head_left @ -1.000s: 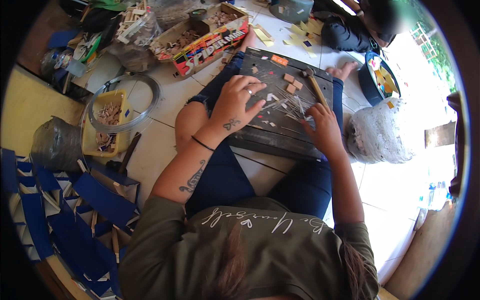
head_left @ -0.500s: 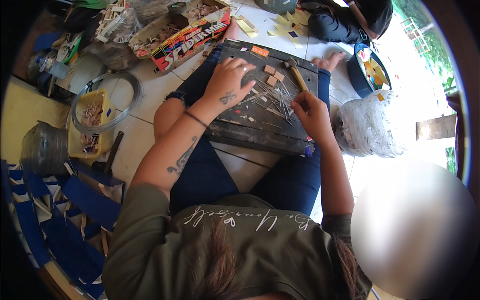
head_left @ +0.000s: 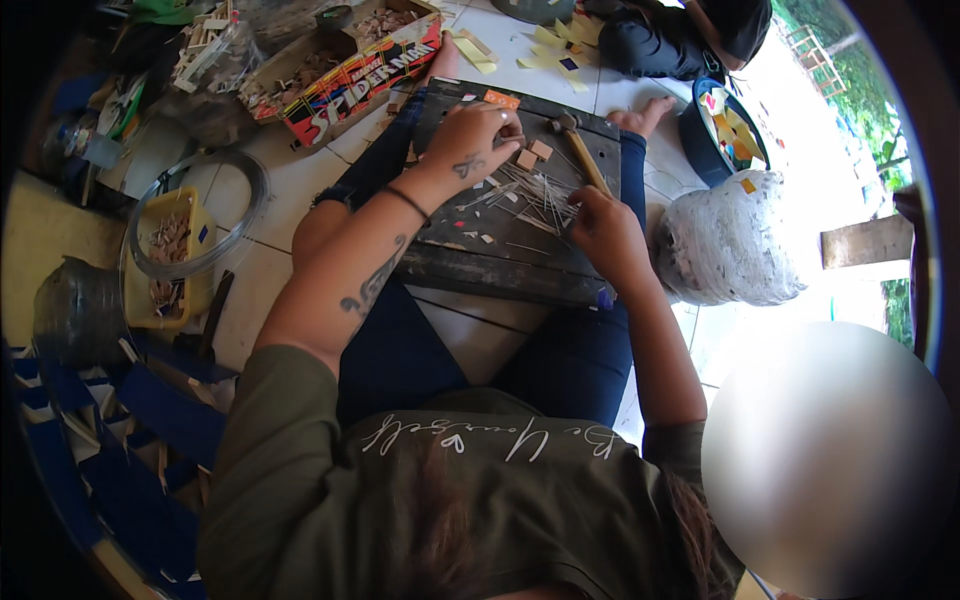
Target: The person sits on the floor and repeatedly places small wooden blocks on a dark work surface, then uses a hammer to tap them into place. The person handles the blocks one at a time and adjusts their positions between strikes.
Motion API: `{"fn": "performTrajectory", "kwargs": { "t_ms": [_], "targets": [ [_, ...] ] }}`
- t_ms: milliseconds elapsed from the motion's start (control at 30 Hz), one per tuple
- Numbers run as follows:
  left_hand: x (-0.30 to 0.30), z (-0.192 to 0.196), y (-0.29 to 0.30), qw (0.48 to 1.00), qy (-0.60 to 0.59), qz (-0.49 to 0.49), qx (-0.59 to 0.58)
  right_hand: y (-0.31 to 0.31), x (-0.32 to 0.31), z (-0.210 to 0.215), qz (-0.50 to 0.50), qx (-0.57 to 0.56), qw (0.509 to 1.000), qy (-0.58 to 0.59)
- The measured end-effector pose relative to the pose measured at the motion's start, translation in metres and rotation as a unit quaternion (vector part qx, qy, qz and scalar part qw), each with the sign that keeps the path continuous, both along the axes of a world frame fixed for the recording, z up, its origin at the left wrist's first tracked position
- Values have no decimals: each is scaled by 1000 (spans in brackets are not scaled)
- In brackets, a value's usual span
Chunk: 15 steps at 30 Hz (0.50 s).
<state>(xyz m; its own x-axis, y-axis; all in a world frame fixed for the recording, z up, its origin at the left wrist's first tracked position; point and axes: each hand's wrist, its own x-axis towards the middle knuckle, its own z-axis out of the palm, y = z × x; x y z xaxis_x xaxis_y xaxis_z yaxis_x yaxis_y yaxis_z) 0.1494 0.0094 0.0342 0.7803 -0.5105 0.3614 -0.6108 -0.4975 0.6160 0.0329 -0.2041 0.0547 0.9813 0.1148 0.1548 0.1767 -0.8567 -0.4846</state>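
Observation:
A dark wooden board (head_left: 480, 265) rests across my thighs. My left hand (head_left: 478, 138) reaches over its far part, fingers bent and closed at a small wooden block that they mostly hide. Two more small wooden blocks (head_left: 534, 154) lie beside the fingertips. My right hand (head_left: 606, 235) is over the board's right side, thumb and fingers pinched together; anything between them is too small to make out. Just beyond it lies a hammer (head_left: 582, 150), its handle end close to my knuckles. Thin metal wire pieces (head_left: 535, 195) are piled between my hands, among small paper scraps.
Left stand a printed cardboard box (head_left: 350, 90) of wood pieces, a wire coil (head_left: 257, 205) and a yellow basket (head_left: 203, 290). Blue pieces (head_left: 140, 400) are stacked lower left. A blue tub (head_left: 690, 130) and wrapped bundle (head_left: 725, 240) stand right. Another person (head_left: 650, 45) sits beyond.
My left hand has moved right and closed its fingers over one of the three blocks. My right hand remains pinched near the hammer handle, with its knuckles turned more upward. The view has shifted slightly.

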Motion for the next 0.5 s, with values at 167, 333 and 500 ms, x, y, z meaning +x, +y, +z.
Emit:
{"fn": "performTrajectory", "kwargs": {
  "t_ms": [167, 333, 500],
  "targets": [
    [-56, 6, 11, 988, 44, 4, -146, -2, 5, -1, 6, -111, 993, -26],
    [-97, -3, 17, 992, -51, 35, -106, -7, 7, 4, -3, 48, 999, -15],
    [-106, -17, 18, 995, -58, 38, -75, -10, 6, 5, -44, 149, 986, 52]
  ]
}}
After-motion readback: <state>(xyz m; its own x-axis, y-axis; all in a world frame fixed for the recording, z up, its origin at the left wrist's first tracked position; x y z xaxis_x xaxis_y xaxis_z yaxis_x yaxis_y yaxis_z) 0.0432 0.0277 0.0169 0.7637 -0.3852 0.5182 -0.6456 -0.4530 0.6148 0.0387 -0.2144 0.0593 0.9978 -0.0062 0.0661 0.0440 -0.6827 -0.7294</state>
